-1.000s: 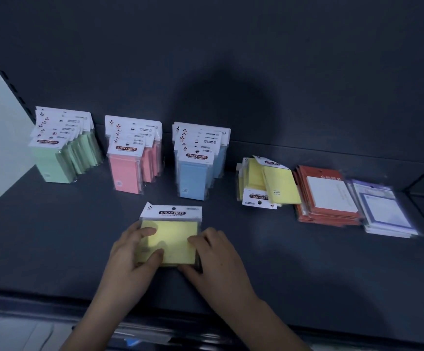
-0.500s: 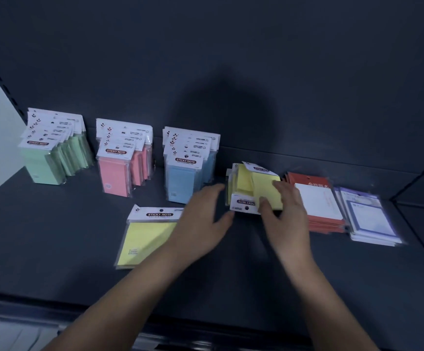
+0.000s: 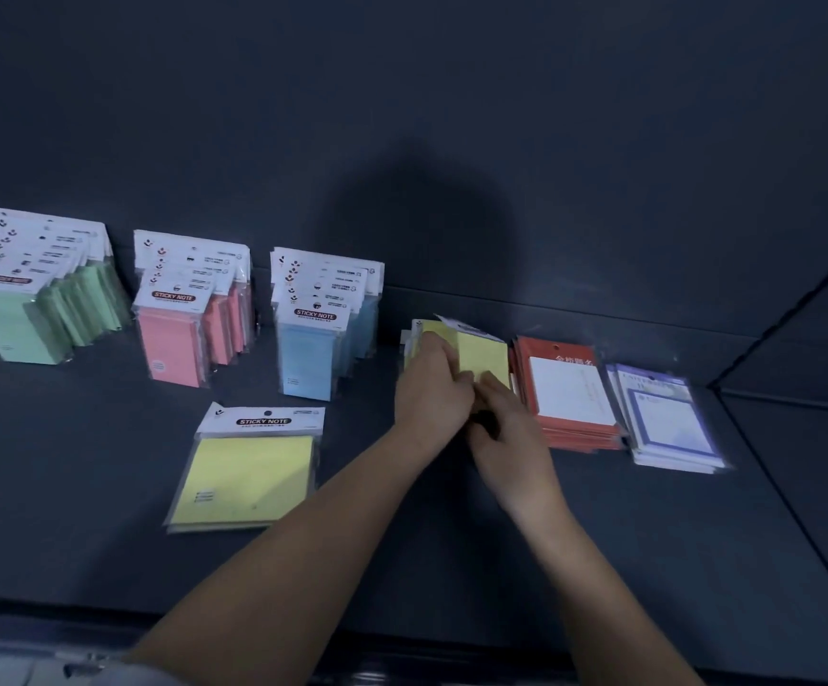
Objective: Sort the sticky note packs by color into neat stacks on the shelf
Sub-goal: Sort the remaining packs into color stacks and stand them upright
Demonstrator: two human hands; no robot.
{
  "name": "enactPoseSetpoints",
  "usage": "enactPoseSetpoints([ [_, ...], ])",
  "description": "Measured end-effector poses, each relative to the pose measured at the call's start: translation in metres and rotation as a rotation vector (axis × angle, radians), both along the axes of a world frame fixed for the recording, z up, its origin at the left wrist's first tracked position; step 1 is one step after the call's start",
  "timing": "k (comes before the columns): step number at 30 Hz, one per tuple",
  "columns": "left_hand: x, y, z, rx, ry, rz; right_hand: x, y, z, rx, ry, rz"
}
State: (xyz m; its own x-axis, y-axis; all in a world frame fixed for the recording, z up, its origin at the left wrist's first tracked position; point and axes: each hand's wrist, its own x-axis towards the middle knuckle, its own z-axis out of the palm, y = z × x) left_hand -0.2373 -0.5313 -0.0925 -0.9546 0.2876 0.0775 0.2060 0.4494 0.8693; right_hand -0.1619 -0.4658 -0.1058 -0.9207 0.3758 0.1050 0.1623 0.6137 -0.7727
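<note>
A loose pile of yellow sticky note packs (image 3: 484, 351) lies on the dark shelf (image 3: 105, 512) right of the blue row. My left hand (image 3: 432, 388) and my right hand (image 3: 506, 428) are both on the pile's front, fingers curled round the packs; their fingertips are hidden against the packs. One yellow pack (image 3: 248, 475) lies flat and alone nearer the front. Upright rows of green packs (image 3: 31, 319), pink packs (image 3: 179, 339) and blue packs (image 3: 310, 354) stand at the back left.
A flat stack of red-backed packs (image 3: 570, 388) touches the yellow pile on its right. Beside that lies a stack of purple-framed packs (image 3: 669, 423). The shelf's back wall rises just behind the rows, and its front edge (image 3: 402, 651) runs below my forearms.
Both hands left the single yellow pack lying flat at the front, reached to the yellow pile, and have now closed in on its front together.
</note>
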Motion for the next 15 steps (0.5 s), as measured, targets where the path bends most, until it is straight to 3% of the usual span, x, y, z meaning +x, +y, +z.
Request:
enactPoseSetpoints([
  [3,0.001,-0.02,0.002,0.122,-0.053,-0.002,0.008,0.002,0.0,0.146,0.071,-0.041],
  [5,0.005,-0.044,0.003,0.275,-0.156,-0.006,0.011,0.001,0.001,0.141,0.154,-0.103],
  [8,0.02,-0.087,-0.001,0.405,-0.289,-0.068,0.013,-0.01,0.005,-0.168,0.192,-0.087],
  [11,0.039,-0.123,-0.014,0.221,-0.298,-0.105,0.018,-0.03,-0.005,-0.328,0.109,0.007],
  [13,0.049,-0.135,-0.026,0.008,-0.225,-0.129,0.023,-0.045,-0.014,-0.223,0.019,0.059],
  [15,0.058,-0.139,-0.032,-0.251,-0.017,-0.155,0.024,-0.053,-0.022,0.018,-0.011,0.077],
])
